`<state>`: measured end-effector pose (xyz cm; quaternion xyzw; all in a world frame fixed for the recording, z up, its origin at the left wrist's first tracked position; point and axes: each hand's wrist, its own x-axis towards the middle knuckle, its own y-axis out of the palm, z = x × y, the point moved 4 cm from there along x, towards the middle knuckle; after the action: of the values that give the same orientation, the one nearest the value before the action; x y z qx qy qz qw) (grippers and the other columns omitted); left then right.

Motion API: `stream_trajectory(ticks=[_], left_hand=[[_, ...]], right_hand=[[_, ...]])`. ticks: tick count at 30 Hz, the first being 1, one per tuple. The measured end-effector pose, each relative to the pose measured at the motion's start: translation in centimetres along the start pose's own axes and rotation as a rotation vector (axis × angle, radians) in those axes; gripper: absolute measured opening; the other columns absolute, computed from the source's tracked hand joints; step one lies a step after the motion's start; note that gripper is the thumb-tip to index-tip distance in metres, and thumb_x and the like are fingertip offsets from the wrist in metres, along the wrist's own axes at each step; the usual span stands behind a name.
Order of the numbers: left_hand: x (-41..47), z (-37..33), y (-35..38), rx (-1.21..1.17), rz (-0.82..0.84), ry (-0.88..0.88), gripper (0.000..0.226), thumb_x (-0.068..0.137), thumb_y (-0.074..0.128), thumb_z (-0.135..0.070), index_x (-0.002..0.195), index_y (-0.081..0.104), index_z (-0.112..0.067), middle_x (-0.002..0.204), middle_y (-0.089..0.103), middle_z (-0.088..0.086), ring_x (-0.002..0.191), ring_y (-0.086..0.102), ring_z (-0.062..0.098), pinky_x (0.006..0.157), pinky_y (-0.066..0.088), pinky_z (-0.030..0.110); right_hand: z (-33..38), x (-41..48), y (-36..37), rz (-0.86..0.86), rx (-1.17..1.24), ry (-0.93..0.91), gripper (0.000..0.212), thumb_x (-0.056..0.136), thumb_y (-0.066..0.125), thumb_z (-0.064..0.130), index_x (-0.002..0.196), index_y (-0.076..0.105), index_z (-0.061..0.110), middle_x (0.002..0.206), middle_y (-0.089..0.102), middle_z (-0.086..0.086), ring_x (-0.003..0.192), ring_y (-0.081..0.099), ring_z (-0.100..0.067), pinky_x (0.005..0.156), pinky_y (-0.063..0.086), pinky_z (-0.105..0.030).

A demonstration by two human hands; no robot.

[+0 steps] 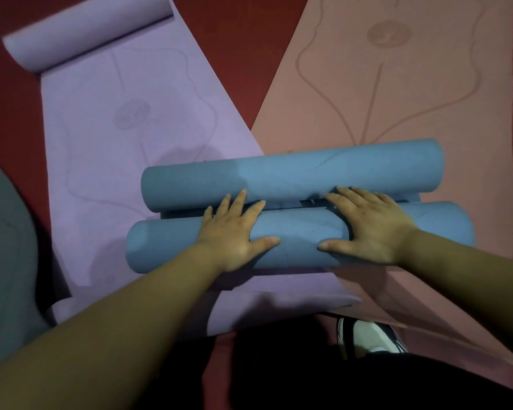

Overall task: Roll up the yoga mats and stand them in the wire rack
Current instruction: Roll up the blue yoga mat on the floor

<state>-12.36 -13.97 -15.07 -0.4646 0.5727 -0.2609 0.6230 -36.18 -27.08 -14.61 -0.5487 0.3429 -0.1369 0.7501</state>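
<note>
Head view: blue yoga mat (pixel 293 176), in two touching side-by-side rolls, lies across flat purple mat (pixel 116 113) and pink mat (pixel 397 84) on red floor (pixel 243 39). Left hand (pixel 231 232) and right hand (pixel 367 229) press near roll, fingers spread flat, gripping nothing.

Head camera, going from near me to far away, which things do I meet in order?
White shoe, near blue roll under the left hand and right hand, far blue roll, purple mat's rolled end.
</note>
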Motion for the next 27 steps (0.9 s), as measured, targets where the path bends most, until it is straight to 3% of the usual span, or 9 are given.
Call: stream_trajectory(ticks=[3, 7, 12, 18, 22, 27], left_hand=[[-0.4, -0.4, 0.0, 0.008, -0.071, -0.007, 0.093, 0.081, 0.016, -0.088, 0.159, 0.000, -0.041, 0.170, -0.013, -0.001, 0.156, -0.008, 0.027, 0.123, 0.002, 0.059], [-1.5, -0.8, 1.0, 0.061, -0.102, 0.006, 0.093, 0.083, 0.027, -0.088, 0.159, 0.000, -0.041, 0.170, -0.010, 0.001, 0.156, -0.006, 0.030, 0.123, 0.002, 0.059], [-0.3, -0.2, 0.2, 0.035, -0.047, 0.011, 0.096, 0.079, 0.029, -0.090, 0.158, 0.004, -0.043, 0.170, -0.010, 0.002, 0.156, -0.002, 0.031, 0.124, 0.004, 0.058], [1.1, 0.3, -0.9, 0.008, 0.016, 0.000, 0.094, 0.080, 0.036, -0.089, 0.158, 0.008, -0.044, 0.170, -0.007, 0.001, 0.156, 0.000, 0.029, 0.123, 0.007, 0.058], [0.2, -0.3, -0.4, 0.025, -0.041, 0.014, 0.096, 0.084, 0.035, -0.086, 0.159, -0.003, -0.040, 0.169, -0.014, 0.000, 0.156, -0.008, 0.029, 0.123, -0.001, 0.059], [-0.5, -0.3, 0.7, 0.058, -0.111, 0.034, 0.102, 0.083, 0.040, -0.085, 0.160, -0.005, -0.036, 0.170, -0.008, 0.002, 0.155, -0.005, 0.031, 0.123, -0.002, 0.058]], right_hand=[[-0.6, 1.3, -0.7, 0.029, 0.054, 0.006, 0.117, 0.067, 0.024, 0.101, 0.160, 0.008, 0.033, 0.170, 0.004, 0.001, 0.156, 0.005, -0.021, 0.123, 0.014, -0.045], [-0.8, 2.1, -1.1, 0.046, 0.069, 0.012, 0.117, 0.066, 0.025, 0.101, 0.160, 0.007, 0.034, 0.170, -0.002, 0.001, 0.156, -0.002, -0.021, 0.124, 0.011, -0.047], [-0.3, 1.3, -1.0, -0.010, -0.007, 0.015, 0.108, 0.073, 0.020, 0.099, 0.160, 0.009, 0.035, 0.170, 0.003, -0.001, 0.156, 0.004, -0.023, 0.123, 0.014, -0.045], [-0.1, 0.8, -1.2, 0.009, -0.046, 0.000, 0.118, 0.060, 0.027, 0.101, 0.158, 0.008, 0.039, 0.169, 0.008, 0.001, 0.155, 0.011, -0.026, 0.121, 0.022, -0.049], [-0.7, 1.7, -1.5, 0.045, 0.009, 0.011, 0.122, 0.057, 0.030, 0.103, 0.158, 0.008, 0.038, 0.170, 0.005, 0.002, 0.155, 0.007, -0.024, 0.122, 0.021, -0.050], [-0.7, 2.0, -1.7, 0.039, -0.001, 0.004, 0.118, 0.061, 0.031, 0.102, 0.158, 0.007, 0.040, 0.170, 0.001, 0.000, 0.156, 0.003, -0.026, 0.122, 0.017, -0.050]])
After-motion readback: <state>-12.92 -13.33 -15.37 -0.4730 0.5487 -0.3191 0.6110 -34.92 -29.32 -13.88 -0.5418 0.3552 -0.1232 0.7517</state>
